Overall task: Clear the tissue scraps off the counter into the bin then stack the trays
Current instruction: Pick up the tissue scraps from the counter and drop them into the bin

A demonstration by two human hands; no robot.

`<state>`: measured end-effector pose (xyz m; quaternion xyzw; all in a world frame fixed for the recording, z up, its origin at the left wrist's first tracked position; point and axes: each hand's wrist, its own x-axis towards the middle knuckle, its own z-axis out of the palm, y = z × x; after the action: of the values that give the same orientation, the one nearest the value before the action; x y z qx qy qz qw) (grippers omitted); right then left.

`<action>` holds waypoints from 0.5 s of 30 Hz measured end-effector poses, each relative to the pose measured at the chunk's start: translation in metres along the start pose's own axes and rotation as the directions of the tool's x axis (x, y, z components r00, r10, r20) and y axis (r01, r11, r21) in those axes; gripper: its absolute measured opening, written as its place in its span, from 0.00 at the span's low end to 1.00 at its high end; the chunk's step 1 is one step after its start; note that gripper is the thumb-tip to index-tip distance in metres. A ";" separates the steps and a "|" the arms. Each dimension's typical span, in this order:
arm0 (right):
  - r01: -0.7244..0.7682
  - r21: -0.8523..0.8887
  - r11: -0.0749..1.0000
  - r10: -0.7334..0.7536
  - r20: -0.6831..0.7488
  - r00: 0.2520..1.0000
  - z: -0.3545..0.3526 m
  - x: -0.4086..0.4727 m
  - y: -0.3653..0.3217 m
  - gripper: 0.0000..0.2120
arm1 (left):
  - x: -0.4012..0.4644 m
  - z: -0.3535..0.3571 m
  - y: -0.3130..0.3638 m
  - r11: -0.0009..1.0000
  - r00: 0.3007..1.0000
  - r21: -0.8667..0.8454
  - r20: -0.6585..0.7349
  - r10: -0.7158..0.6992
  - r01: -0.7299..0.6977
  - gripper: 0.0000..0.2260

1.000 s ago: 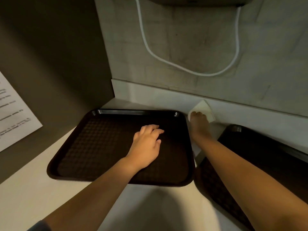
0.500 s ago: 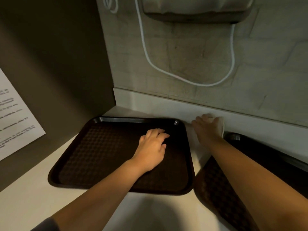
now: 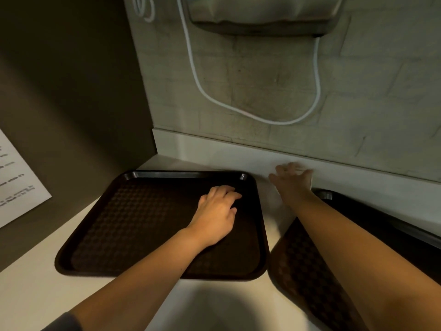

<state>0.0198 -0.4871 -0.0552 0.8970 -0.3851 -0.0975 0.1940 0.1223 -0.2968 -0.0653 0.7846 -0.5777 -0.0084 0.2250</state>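
Two dark brown trays lie side by side on the white counter [image 3: 226, 306]. My left hand [image 3: 218, 211] rests palm down inside the left tray [image 3: 131, 223], near its far right corner, holding nothing. My right hand [image 3: 292, 181] is blurred, its fingers spread, low over the counter strip by the back wall, between the trays. The right tray [image 3: 305, 271] lies partly under my right forearm. No tissue scrap shows clearly; whether one sits under the right hand is hidden.
A grey wall-mounted dispenser [image 3: 262, 15] hangs above the counter, with a white cable [image 3: 198, 82] looping down the block wall. A printed sheet [image 3: 16, 182] is stuck to the dark left wall. The bin is out of view.
The white tissue scrap seen behind my right hand a second ago is now covered. My right hand slid right along the back wall. The left hand stayed on the tray.
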 end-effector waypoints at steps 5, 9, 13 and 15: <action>0.118 -0.053 0.992 -0.126 -0.192 0.973 -0.017 0.000 0.001 0.24 | -0.001 -0.004 0.003 1.000 1.000 0.000 0.006 0.011 -0.011 0.18; 0.117 0.070 0.991 -0.099 -0.221 0.970 -0.027 -0.011 0.012 0.16 | -0.011 -0.014 0.006 1.000 1.000 -0.008 0.002 0.008 -0.008 0.18; 0.061 0.661 0.748 0.162 -0.271 0.949 -0.045 -0.030 0.017 0.05 | -0.025 -0.030 0.010 0.999 1.000 -0.038 -0.025 0.001 -0.002 0.18; 0.049 0.857 0.512 0.215 -0.184 0.959 -0.059 -0.045 0.014 0.08 | -0.035 -0.038 0.012 0.998 0.999 -0.064 -0.039 -0.003 0.001 0.19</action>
<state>-0.0008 -0.4467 0.0054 0.8604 -0.3960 0.2355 -0.2177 0.1100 -0.2547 -0.0356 0.7777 -0.5718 -0.0118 0.2610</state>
